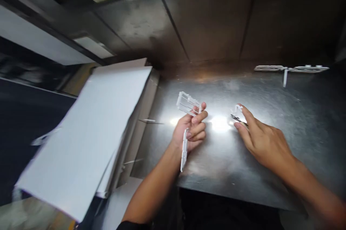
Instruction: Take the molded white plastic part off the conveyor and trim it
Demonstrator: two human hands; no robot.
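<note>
My left hand [192, 129] is closed around a white plastic frame part [186, 104], which sticks out above the fingers and below the palm. My right hand [259, 138] rests on the metal table [270, 93] to the right, thumb and forefinger pinched on a small metal tool with a white plastic bit [238, 113] at its tip. A bright glare on the table lies between the two hands.
A second white plastic frame piece [290, 69] lies at the table's far right. A cardboard box with a large white sheet [89, 129] over it stands left of the table. Dark metal panels rise behind.
</note>
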